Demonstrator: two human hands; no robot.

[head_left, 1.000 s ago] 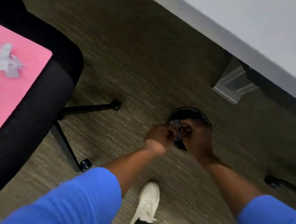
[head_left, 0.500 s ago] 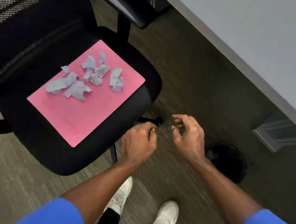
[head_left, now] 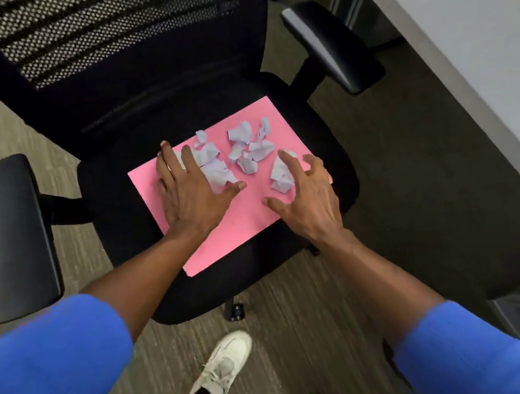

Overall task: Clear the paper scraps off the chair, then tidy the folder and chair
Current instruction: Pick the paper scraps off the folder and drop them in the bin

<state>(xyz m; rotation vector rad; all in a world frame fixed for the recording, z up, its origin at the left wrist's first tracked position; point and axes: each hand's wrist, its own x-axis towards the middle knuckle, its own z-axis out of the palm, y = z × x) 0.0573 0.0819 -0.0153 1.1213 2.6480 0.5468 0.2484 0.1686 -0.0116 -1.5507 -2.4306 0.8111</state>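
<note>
A pink folder [head_left: 248, 219] lies flat on the seat of a black office chair [head_left: 121, 191]. Several pale blue-grey paper scraps [head_left: 249, 150] are scattered over the folder's far half. My left hand [head_left: 188, 191] rests flat on the folder's left side, fingers spread, touching the leftmost scraps. Over the folder's right edge, my right hand [head_left: 307, 203] hovers with fingers apart and curved beside one crumpled scrap [head_left: 280, 173]. Neither hand holds anything.
The chair has a mesh backrest [head_left: 109, 26] and two armrests [head_left: 9, 236]. A grey desk edge [head_left: 470, 68] runs along the right. Carpet floor surrounds the chair, and white shoes [head_left: 224, 366] stand below the seat.
The view swung from the floor bin up to the chair. Both hands moved from the bin to the folder and now lie spread among the scraps.
</note>
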